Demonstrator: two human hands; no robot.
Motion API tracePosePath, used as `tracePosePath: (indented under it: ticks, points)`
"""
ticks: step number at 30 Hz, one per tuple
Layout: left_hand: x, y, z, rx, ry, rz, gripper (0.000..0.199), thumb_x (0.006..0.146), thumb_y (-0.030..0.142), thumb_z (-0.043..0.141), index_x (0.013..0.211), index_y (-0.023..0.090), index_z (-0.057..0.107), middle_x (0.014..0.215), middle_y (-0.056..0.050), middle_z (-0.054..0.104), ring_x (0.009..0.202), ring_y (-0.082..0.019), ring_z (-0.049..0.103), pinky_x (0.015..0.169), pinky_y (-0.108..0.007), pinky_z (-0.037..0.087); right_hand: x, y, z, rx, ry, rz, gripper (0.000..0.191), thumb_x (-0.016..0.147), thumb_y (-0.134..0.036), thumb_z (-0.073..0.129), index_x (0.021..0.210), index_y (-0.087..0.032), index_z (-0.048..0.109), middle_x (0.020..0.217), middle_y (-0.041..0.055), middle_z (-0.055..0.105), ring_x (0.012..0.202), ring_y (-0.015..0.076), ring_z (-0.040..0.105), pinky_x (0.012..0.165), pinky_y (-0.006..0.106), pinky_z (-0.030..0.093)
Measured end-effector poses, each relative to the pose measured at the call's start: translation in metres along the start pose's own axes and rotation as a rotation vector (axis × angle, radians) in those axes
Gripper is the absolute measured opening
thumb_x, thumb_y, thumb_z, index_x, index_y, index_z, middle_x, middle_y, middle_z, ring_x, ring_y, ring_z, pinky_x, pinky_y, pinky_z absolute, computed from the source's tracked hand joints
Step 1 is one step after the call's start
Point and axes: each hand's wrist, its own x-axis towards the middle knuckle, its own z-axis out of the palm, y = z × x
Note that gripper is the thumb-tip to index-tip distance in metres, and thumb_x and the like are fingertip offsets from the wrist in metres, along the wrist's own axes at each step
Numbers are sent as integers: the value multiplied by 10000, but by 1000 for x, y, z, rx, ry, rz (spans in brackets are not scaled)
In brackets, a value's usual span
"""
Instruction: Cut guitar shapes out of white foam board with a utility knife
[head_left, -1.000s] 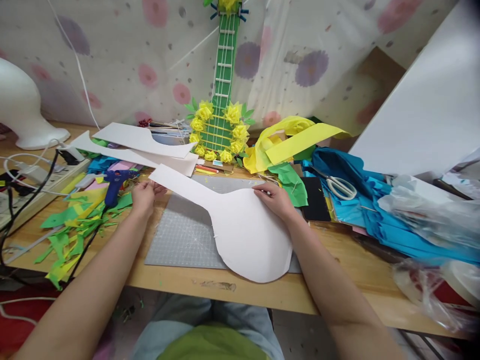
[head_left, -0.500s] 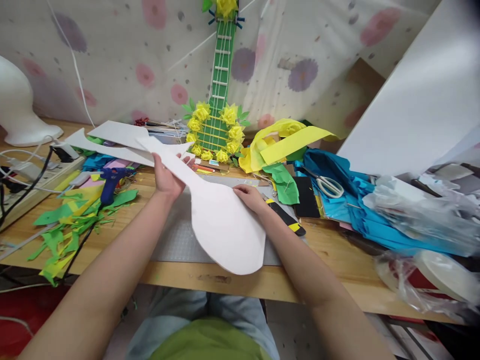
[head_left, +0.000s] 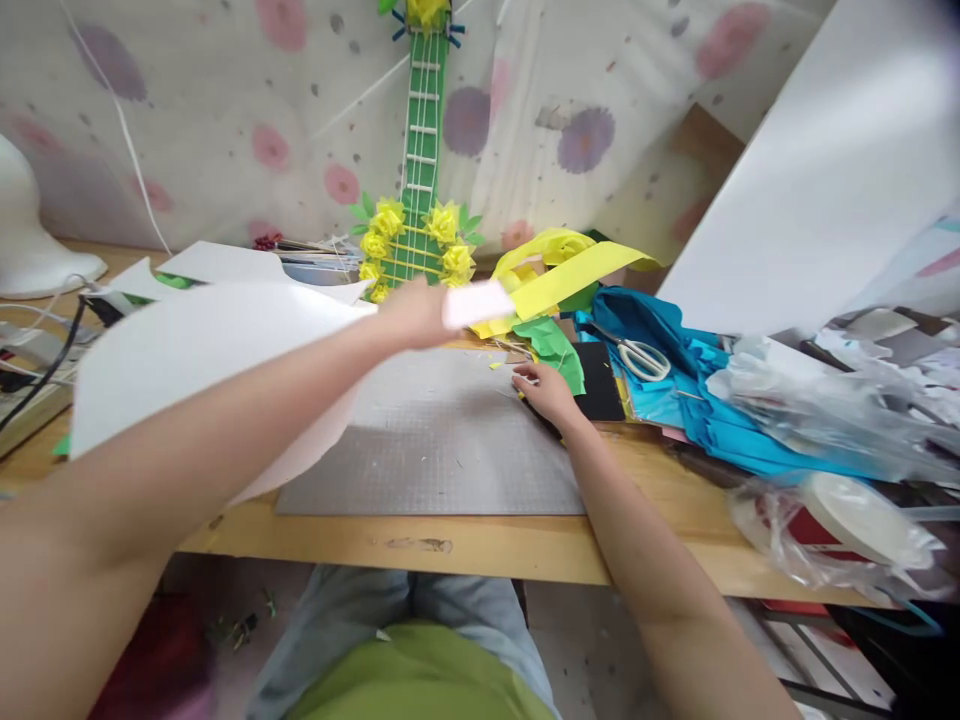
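A white guitar-shaped foam board cutout [head_left: 202, 345] is held up off the table on the left, its wide body partly behind my left forearm. My left hand [head_left: 416, 315] is closed around its narrow neck, and the blurred end of the neck sticks out to the right of my fist. On the right edge of the grey cutting mat [head_left: 442, 450], my right hand [head_left: 551, 392] has its fingers curled over a black-and-yellow utility knife [head_left: 541, 418], most of which the hand and wrist hide.
A green paper guitar with yellow flowers [head_left: 420, 190] leans against the back curtain. Yellow paper [head_left: 577, 280], green paper [head_left: 555, 350], white-handled scissors [head_left: 645, 360], blue paper [head_left: 705, 400] and a plastic-wrapped roll [head_left: 855, 520] lie to the right. White board offcuts [head_left: 225, 262] lie at back left.
My left hand has swung the cutout off the mat to the left and turned it, its neck now pointing right. My right hand has let go of the cutout and moved right onto the knife.
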Motion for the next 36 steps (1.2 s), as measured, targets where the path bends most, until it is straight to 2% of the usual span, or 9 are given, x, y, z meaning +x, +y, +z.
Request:
tracePosePath:
  ticks: [2, 4, 8, 13, 20, 24, 29, 32, 36]
  points:
    - [-17, -4, 42, 141, -166, 36, 615, 641, 447, 683, 1195, 255, 499, 1121, -61, 582, 1052, -283, 538, 882, -348, 412, -10, 7, 0, -126, -1, -31, 252, 791, -276, 526, 977, -162, 652, 994, 89, 638, 956, 204, 548, 873, 346, 398]
    - [-31, -11, 74, 166, -246, 93, 664, 693, 420, 640, 1296, 291, 396, 1192, -51, 553, 1106, -280, 506, 912, -339, 387, -20, 10, 1, -219, -1, -59, 268, 798, -284, 522, 1002, -164, 648, 1032, 92, 621, 1006, 213, 515, 908, 342, 368]
    - [-48, -22, 102, 240, -268, -58, 826, 691, 414, 653, 1372, 140, 277, 1223, -172, 485, 1118, -317, 482, 886, -348, 397, -30, 9, 1, -329, 20, -44, 321, 807, -358, 522, 1043, -165, 621, 1057, 100, 600, 1025, 233, 485, 904, 336, 355]
    - [-55, -29, 106, 280, -338, -78, 800, 747, 438, 604, 1395, 136, 243, 1234, -185, 434, 1159, -315, 434, 925, -364, 363, -36, 7, -3, -425, -7, 63, 461, 779, -454, 547, 1076, -103, 565, 1049, 147, 572, 1002, 268, 497, 856, 347, 371]
    - [-63, -31, 106, 272, -389, -34, 730, 723, 439, 586, 1358, 177, 336, 1187, -149, 446, 1123, -302, 442, 916, -357, 374, -40, -1, -11, -443, -39, 139, 373, 877, -365, 407, 1099, -97, 542, 1076, 171, 564, 1008, 258, 531, 842, 342, 381]
    - [-66, -12, 93, 343, -371, 118, 685, 685, 313, 607, 1321, 165, 401, 1173, -145, 464, 1085, -289, 452, 908, -368, 376, -38, -5, -14, -372, 56, 213, 410, 904, -369, 324, 1174, -106, 485, 1169, 182, 504, 1008, 257, 536, 773, 340, 403]
    - [-51, 6, 79, 466, -265, 329, 623, 647, 165, 576, 1263, 179, 484, 1122, -128, 498, 1073, -275, 443, 933, -388, 344, -37, -6, -15, -353, 65, 211, 405, 916, -365, 293, 1179, -122, 480, 1173, 167, 511, 1024, 249, 528, 777, 337, 397]
    - [-38, -1, 82, 441, -258, 385, 625, 652, 153, 564, 1272, 192, 489, 1128, -114, 495, 1111, -275, 411, 984, -401, 294, -38, -5, -17, -346, 29, 177, 386, 917, -353, 305, 1165, -127, 495, 1170, 157, 526, 1039, 245, 521, 786, 333, 397]
    - [-30, -24, 96, 308, -363, 357, 670, 648, 155, 558, 1303, 257, 462, 1153, -82, 487, 1116, -264, 409, 998, -383, 298, -34, -2, -19, -323, 16, 98, 365, 912, -323, 317, 1137, -119, 520, 1145, 165, 550, 1044, 247, 521, 805, 337, 393]
